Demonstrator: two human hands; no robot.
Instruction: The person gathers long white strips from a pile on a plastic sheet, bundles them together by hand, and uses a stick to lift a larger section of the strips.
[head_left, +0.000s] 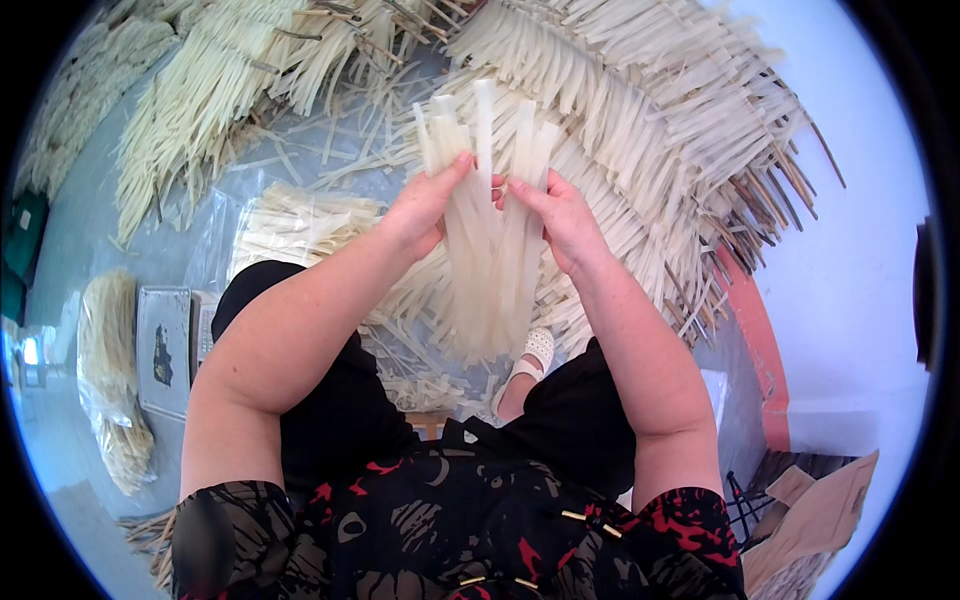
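A bundle of pale, translucent dried flat noodles (484, 270) hangs lengthwise between my hands, in front of my knees. My left hand (424, 202) grips its left side, with the thumb lying over the strips. On the right side, my right hand (564, 217) pinches more strips between thumb and fingers. The upper ends fan out, and one strip stands higher than the others near the middle. Some fingertips show in the gap between the two halves. Beyond and beneath the bundle lies a large heap of similar noodles (622, 142) draped over wooden sticks (772, 191).
A clear plastic bag of noodles (300, 225) lies beyond my left knee. Farther left are a metal-topped scale (163, 352) and a filled bag of noodles (112, 375). Another noodle pile (202, 105) rises at upper left. Broken strips (427, 394) litter the floor; cardboard (814, 517) lies lower right.
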